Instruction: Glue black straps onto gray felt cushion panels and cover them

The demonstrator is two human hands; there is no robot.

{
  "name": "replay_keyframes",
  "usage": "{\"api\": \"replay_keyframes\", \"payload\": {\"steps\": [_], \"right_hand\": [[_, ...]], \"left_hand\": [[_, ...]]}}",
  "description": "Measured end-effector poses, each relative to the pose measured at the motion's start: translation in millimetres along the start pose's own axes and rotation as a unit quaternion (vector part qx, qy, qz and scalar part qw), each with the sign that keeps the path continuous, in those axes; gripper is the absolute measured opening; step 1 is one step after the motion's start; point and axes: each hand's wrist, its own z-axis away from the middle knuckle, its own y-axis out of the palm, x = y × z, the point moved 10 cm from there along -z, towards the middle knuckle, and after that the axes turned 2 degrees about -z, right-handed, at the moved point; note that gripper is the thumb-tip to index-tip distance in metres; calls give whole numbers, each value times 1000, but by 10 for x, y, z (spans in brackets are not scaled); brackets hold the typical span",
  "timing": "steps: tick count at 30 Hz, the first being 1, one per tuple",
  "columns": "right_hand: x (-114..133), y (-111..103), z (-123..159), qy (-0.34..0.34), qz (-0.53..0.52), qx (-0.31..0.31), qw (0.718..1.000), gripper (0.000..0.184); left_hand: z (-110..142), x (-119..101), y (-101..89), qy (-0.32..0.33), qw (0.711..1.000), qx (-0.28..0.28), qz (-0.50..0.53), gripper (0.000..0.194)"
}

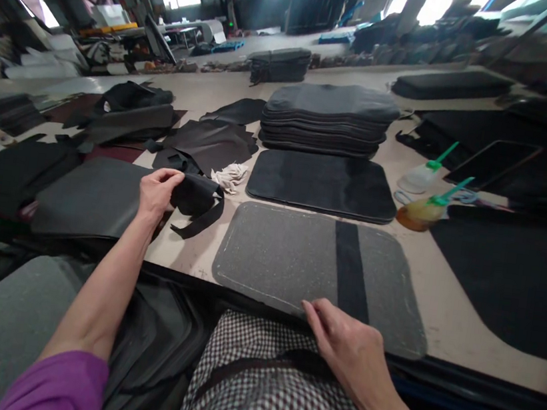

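My left hand [157,193] pinches a thin black strip of material [196,198], which curls and hangs over the table edge area to its right. In front of me lies a grey rounded panel [277,252] with a pale line along its border. A dark band [352,272] crosses it toward the right. My right hand [349,343] is at the panel's near edge with fingers curled together, fingertips touching that edge; anything between them is hidden. Just beyond the panel lies a black rounded panel [321,183].
Behind stands a stack of black panels [327,121]. Two squeeze bottles with green nozzles, one clear [415,179] and one amber [421,214], stand right, near a phone-like dark slab [493,163]. White scraps [229,177] and black sheets [94,191] lie left.
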Motion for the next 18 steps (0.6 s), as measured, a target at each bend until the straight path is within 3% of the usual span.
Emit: {"api": "replay_keyframes", "payload": {"steps": [2, 5, 7, 13, 16, 18], "right_hand": [[-11, -1, 8, -2, -3, -1, 1000, 42], [-29, -20, 19, -3, -5, -5, 1000, 43], [-43, -40, 30, -1, -11, -10, 1000, 42], [-99, -19, 97, 11, -20, -3, 1000, 43], [-145, -35, 104, 26, -61, 0, 998, 44], [-189, -77, 65, 63, -148, 17, 987, 43]], "left_hand": [[-77, -64, -68, 24, 1000, -16, -11, 32], [-187, -76, 31, 28, 993, 76, -86, 27], [-250, -59, -4, 19, 990, 95, -99, 25], [-383, 7, -280, -28, 990, 38, -130, 19], [-461, -136, -585, 9, 992, -64, -112, 17], [-508, -230, -842, 27, 982, -142, -123, 13]]}}
